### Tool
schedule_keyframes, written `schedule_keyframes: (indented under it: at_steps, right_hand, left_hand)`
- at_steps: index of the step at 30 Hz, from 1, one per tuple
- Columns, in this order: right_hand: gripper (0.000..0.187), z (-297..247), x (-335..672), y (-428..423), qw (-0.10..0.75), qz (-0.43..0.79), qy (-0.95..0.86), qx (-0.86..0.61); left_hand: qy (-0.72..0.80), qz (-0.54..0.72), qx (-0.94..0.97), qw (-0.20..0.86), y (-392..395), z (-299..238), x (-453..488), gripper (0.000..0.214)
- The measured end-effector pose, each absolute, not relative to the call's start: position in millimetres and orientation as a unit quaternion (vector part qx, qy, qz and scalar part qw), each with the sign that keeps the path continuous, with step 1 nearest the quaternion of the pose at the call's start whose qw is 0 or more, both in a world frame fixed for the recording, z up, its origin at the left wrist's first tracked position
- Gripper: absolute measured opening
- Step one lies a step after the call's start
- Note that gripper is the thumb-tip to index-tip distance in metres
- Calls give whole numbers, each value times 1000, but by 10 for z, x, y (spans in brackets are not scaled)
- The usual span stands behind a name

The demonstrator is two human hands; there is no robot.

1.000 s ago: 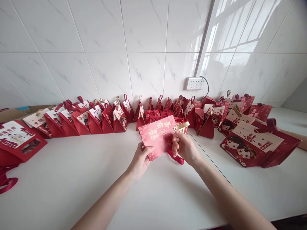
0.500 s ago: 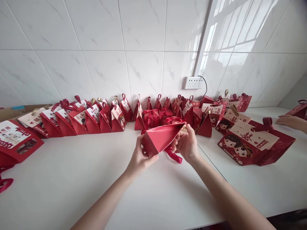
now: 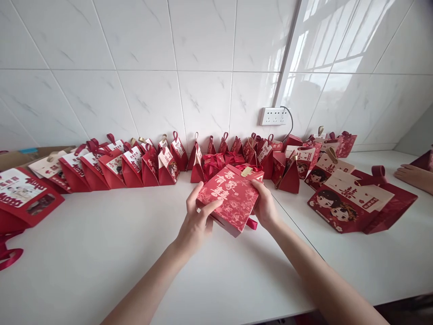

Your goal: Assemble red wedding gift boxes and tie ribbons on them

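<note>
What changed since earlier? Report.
The red box turned, its gold strap swinging toward the far side; the right hand left the strap for the box's right side. A co-worker's hand entered, far right. The left hand still holds the box; the bags at left stayed.

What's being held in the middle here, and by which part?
A red gift box with pale lettering: the left grip holds its left side, thumb on the printed face; the right grip holds its right side.
</note>
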State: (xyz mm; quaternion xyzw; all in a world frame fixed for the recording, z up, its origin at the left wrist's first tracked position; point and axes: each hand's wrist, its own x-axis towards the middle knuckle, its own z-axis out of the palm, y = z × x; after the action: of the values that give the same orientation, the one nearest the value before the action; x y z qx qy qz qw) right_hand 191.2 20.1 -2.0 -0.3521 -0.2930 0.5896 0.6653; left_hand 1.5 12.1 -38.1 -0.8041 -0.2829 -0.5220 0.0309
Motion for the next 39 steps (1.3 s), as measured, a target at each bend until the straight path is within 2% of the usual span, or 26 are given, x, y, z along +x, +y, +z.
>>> schedule_keyframes:
  at_steps: [2, 3, 6, 8, 10, 13, 17, 19, 22, 26, 30, 34, 39]
  right_hand:
    - [24, -30, 1918, 204, 667, 588, -301, -345]
    - [23, -35, 1920, 209, 677, 584, -303, -329]
    - [22, -57, 1916, 233, 702, 580, -303, -279]
    - [19, -79, 1911, 257, 710, 588, -295, -252]
    - [14, -103, 1913, 280, 711, 603, -275, -234]
    - [14, -126, 1935, 306, 715, 619, -239, -218]
    - [16, -104, 1958, 302, 711, 631, -223, -215]
    - [14, -81, 1955, 280, 704, 640, -230, -205]
    - [21, -50, 1946, 225, 697, 647, -258, -168]
    - [21, -15, 1944, 168, 707, 626, -296, -146]
    - [22, -11, 1968, 200, 713, 604, -316, -161]
    - [23, -33, 2015, 258, 707, 583, -344, -206]
    - [30, -14, 2066, 250, 720, 536, -329, -294]
  left_hand:
    - [-296, -540, -788, 8, 99, -381, 30, 78]
    - [-307, -561, -768, -40, 82, -369, 45, 82]
    - [-316, -602, -674, -289, 21, -292, 94, 88]
    - [-294, -580, -624, -435, -10, -227, 122, 79]
    - [-280, -549, -612, -495, -31, -179, 142, 67]
    - [-295, -531, -646, -462, -50, -165, 158, 60]
    - [-287, -521, -739, -317, -53, -232, 143, 69]
    - [-260, -515, -783, -233, -35, -276, 126, 70]
    - [-215, -500, -829, -126, 6, -328, 106, 68]
    - [-188, -507, -839, -62, 34, -350, 100, 68]
    - [-212, -520, -819, -117, 32, -351, 95, 74]
    - [-292, -500, -759, -297, 41, -329, 69, 79]
    - [-252, -489, -663, -508, 85, -251, 22, 70]
